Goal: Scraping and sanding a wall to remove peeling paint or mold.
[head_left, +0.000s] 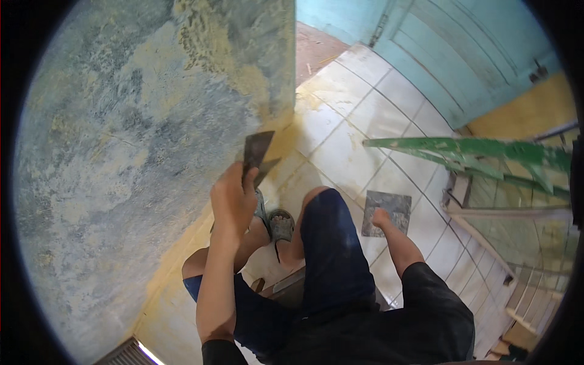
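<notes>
Left hand (233, 198): grip closed round the handle end of a dark trowel blade (257, 153); blade tip sits at the lower edge of the plastered wall (140, 158), approx. touching the corner where grey-blue skim meets yellow base coat; exact contact can't be confirmed from this view.

Right hand (381, 217): held low, out to the side over the tiled floor (365, 121); fingers hidden under a square flat board (387, 212), so grip reads as closed on its underside handle, though the handle itself isn't visible.

Handling, as a judgement: blade looks thin, stiff steel, light, edges prob. sharp; take hold at the handle only, not the blade. Board looks rigid, flat; keep level, since its face carries a grey smear, likely wet mix, which would slide off if tilted.

Containers: none in view; the board is the only carrier, w/ a thin film on top, amount unclear.

Nearby: green ladder (486, 152) lying to the right; turquoise door (468, 55) beyond; sandalled feet (277, 222) near the wall base.
</notes>
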Tool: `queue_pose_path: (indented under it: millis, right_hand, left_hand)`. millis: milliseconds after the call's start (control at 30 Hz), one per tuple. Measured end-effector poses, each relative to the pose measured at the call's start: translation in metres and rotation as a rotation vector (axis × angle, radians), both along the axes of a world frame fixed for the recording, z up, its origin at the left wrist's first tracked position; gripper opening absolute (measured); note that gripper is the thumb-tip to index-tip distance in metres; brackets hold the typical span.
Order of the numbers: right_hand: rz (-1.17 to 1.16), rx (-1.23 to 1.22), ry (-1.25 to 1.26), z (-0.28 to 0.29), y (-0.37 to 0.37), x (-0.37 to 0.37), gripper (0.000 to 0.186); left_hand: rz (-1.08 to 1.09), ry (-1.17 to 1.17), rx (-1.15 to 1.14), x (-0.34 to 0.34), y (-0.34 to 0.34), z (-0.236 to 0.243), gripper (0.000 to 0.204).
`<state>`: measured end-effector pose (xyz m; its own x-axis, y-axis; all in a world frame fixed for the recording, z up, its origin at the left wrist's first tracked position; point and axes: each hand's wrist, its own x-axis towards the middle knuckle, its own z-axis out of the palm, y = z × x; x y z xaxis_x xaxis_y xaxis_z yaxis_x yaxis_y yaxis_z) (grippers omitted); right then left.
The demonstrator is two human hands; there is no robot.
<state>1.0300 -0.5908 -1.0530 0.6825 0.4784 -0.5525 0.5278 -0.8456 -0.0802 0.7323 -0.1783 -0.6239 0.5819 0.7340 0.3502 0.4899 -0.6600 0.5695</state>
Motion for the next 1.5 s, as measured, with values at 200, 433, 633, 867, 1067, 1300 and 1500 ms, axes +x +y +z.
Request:
queue_pose_path:
  millis: [200, 433, 633, 867, 1067, 1300, 1500]
  right_hand:
    - [0.051, -0.233, 0.037, 0.006, 0.037, 0.043, 0.042]
    - [0.193, -0.159, -0.085, 0.017, 0.057, 0.049, 0.093]
    - [0.297, 0.05, -0.309, -0.036, 0.01, 0.076, 0.089]
    - [0.367, -0.096, -0.272, 0.021, 0.027, 0.055, 0.05]
    - [0.346, -0.172, 0.046, 0.034, 0.0, 0.07, 0.047]
    - [0.123, 0.294, -0.339, 0.186, 0.071, 0.031, 0.027]
    - [-0.014, 0.906, -0.34, 0.346, 0.142, 0.007, 0.03]
  left_hand:
    - [0.032, 0.34, -0.3, -0.001, -0.005, -0.01, 0.018]
    - [-0.015, 0.499, -0.452, 0.008, -0.01, -0.012, 0.015]
    - [-0.058, 0.486, -0.576, 0.019, -0.014, -0.011, 0.023]
    - [-0.116, 0.447, -0.552, 0.022, -0.028, -0.01, 0.02]
    - [-0.207, 0.344, -0.529, 0.022, -0.048, 0.016, 0.022]
    - [-0.234, 0.204, -0.422, 0.01, -0.035, 0.012, 0.026]
    - [-0.199, 0.017, -0.393, -0.01, -0.004, 0.02, 0.025]
